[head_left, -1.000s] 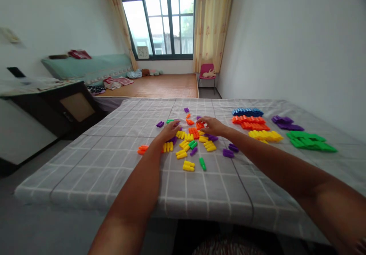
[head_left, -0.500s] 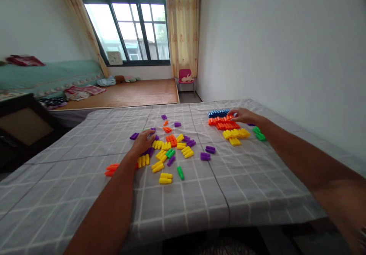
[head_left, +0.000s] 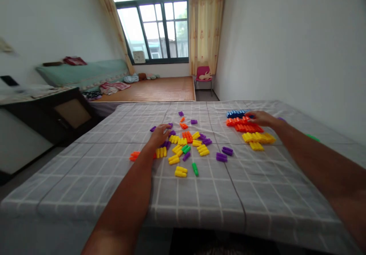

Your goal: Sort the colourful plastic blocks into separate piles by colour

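Note:
Small plastic pieces in several colours, like toy bricks joined in short rows, lie on a checked cloth. My left hand (head_left: pixel 160 135) reaches over the left side of the loose pile, its fingers bent and a little apart by some purple pieces (head_left: pixel 171 133); its palm is hidden. Yellow pieces (head_left: pixel 161 152) lie beside its wrist. My right hand (head_left: pixel 259 118) is at the right end of the orange row (head_left: pixel 238 122), fingertips closed on an orange piece there. The blue row (head_left: pixel 236 113) lies just behind, and yellow rows (head_left: pixel 257 137) lie nearer to me.
The grey checked cloth (head_left: pixel 114 186) covers the table. Two purple pieces (head_left: pixel 224 154) lie between pile and rows; a green piece (head_left: pixel 195 169) lies in front. A green edge (head_left: pixel 312 137) shows behind my right forearm. Beyond stand a wooden platform (head_left: pixel 166 89) and a pink chair (head_left: pixel 203 71).
The view has turned left, so everything sits further right. Both hands stay near the same pieces. A green piece that showed beyond my left hand is no longer visible.

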Demonstrator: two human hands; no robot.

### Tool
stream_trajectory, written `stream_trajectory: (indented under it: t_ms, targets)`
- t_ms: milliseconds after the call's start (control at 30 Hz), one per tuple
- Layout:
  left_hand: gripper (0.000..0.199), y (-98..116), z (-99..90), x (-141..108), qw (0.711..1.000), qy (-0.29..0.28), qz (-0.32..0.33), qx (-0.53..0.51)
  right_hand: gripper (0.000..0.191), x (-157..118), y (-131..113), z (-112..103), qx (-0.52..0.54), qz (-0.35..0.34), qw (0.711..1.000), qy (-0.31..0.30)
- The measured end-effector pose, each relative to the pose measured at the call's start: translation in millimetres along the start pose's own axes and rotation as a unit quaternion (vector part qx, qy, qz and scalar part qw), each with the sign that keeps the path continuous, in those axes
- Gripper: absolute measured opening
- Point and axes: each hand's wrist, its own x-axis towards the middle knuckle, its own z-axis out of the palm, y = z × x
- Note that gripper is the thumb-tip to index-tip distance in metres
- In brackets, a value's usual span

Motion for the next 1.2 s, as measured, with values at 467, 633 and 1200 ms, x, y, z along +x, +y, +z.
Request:
stream_trajectory:
  t_ms: [467,633,1200]
  targets:
    - [0.061,-19.3,-125.7,-63.1,0.943,-0.264,-0.17,0.111,0.036,20.9,-58.6,15.9,0.033,-0.141,0.989,-0.01]
    - [0.063,-31.9,-94.4,-77.6,0.96,-0.222,-0.161,0.058,0.032,4.4,-110.6,33.6,0.073,-0.18,0.98,-0.032]
    - [0.055,-44.5,-14.5,27.0,0.979,-0.042,-0.196,0.021,0.049,-64.0,-197.1,54.7,0.056,-0.315,0.933,-0.165]
